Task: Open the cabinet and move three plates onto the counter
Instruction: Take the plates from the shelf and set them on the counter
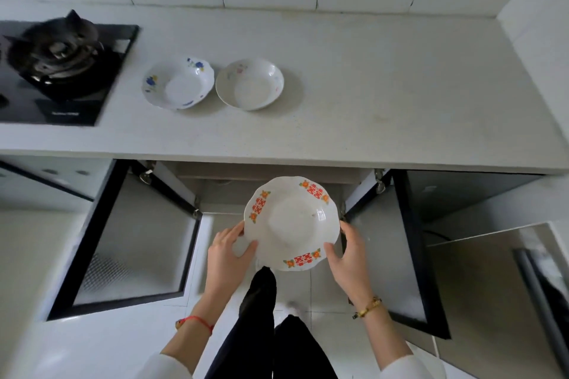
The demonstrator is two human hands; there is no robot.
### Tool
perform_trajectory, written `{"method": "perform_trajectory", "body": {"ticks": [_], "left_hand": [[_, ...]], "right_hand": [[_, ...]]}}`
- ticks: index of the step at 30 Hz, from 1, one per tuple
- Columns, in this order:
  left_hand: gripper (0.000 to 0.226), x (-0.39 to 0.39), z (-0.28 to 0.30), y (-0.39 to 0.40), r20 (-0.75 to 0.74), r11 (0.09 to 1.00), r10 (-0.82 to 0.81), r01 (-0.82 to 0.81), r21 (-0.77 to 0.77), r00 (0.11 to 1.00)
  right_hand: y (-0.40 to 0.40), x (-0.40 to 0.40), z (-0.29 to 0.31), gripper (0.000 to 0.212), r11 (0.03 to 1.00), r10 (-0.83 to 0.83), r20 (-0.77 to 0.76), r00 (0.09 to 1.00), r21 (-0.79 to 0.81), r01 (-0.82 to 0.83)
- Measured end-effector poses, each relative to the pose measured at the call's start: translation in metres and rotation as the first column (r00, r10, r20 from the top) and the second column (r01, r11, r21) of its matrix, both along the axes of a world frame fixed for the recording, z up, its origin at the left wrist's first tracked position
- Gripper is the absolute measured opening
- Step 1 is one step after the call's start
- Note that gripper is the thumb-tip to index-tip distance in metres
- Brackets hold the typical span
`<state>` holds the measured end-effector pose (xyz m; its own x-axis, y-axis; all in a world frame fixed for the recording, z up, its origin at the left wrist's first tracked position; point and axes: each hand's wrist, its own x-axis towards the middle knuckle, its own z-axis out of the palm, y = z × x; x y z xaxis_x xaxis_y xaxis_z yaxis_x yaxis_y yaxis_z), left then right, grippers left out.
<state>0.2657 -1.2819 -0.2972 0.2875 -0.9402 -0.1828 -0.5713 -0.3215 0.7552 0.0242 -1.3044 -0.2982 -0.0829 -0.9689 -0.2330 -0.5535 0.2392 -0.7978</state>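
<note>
A white plate with red and orange marks (291, 223) is held level in front of the open cabinet (215, 191), below the counter's front edge. My left hand (228, 255) grips its left rim and my right hand (346, 258) grips its right rim. Two plates stand side by side on the counter (369, 95): a scalloped one with blue flowers (178, 82) and a plain white one with faint pink marks (249, 84). Both cabinet doors, left (129, 240) and right (409, 255), stand swung wide open.
A black gas hob (61, 71) with a dark burner sits at the counter's left end. A tiled wall runs behind the counter and turns forward at the right. My dark-trousered legs (261, 317) stand on the white floor between the doors.
</note>
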Motion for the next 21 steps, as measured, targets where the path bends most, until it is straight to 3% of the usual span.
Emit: {"method": "perform_trajectory", "body": {"ticks": [9,21], "left_hand": [[0.045,-0.02,0.071,-0.043,0.028,0.991,-0.031,0.034,-0.127,0.999],[0.043,-0.037,0.088,-0.173,-0.001,0.979,-0.13,0.128,-0.156,0.992]], "right_hand": [[-0.031,-0.021,0.077,0.049,0.993,-0.02,-0.024,1.0,-0.114,0.017],[-0.149,-0.041,0.091,0.048,0.991,-0.069,-0.024,0.997,-0.114,0.066]]}}
